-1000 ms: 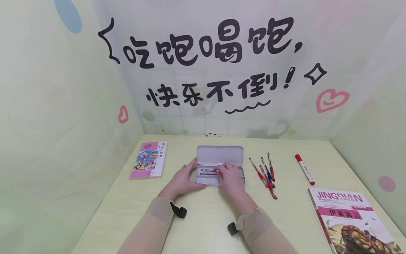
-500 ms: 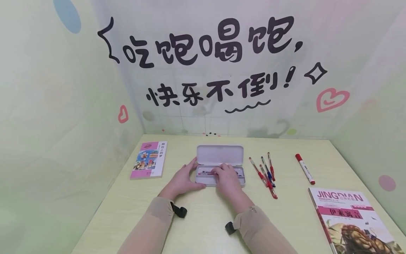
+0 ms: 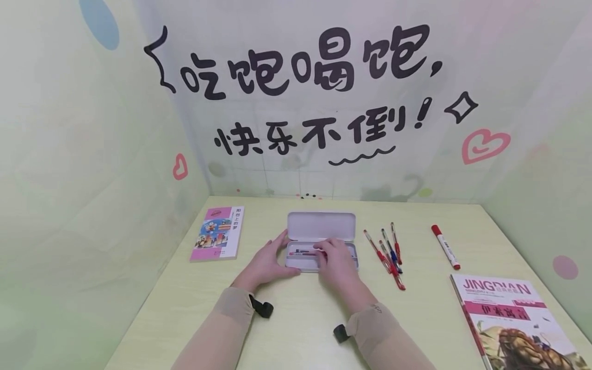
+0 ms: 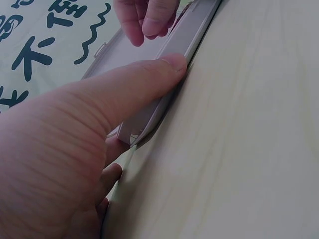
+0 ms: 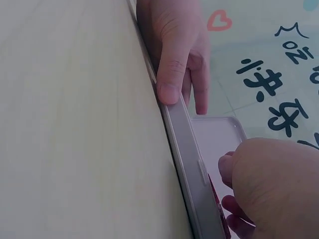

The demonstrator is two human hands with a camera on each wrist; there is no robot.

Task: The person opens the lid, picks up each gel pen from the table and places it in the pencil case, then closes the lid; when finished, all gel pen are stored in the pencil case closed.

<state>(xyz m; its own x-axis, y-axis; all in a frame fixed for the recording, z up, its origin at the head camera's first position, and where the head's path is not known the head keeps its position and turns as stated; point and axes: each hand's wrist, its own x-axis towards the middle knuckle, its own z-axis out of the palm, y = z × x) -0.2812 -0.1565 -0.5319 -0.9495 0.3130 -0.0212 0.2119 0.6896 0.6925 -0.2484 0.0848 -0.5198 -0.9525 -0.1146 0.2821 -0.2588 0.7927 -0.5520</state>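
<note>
A pale metal pencil case point(image 3: 307, 264) lies open on the table, its lid point(image 3: 321, 226) raised at the back. Several pens point(image 3: 301, 253), red and dark, lie in its rear compartment. My left hand point(image 3: 265, 264) grips the case's left end; in the left wrist view its thumb point(image 4: 149, 79) presses the front edge while the other fingers go behind. Over the rear compartment is my right hand point(image 3: 337, 262), fingers bent down among the pens and hiding the right part of the case. In the right wrist view its fingers point(image 5: 234, 209) are curled; whether they pinch a pen is hidden.
Several red and blue gel pens point(image 3: 390, 257) lie just right of the case. Farther right are a red marker point(image 3: 446, 247) and a large book point(image 3: 513, 318). A smaller pink book point(image 3: 216, 234) lies at the left. Printed walls enclose the table point(image 3: 296, 329).
My right hand dipped slightly left, then came back right over the rear compartment. The pens inside now lie more plainly along it. My left hand and the case have stayed put.
</note>
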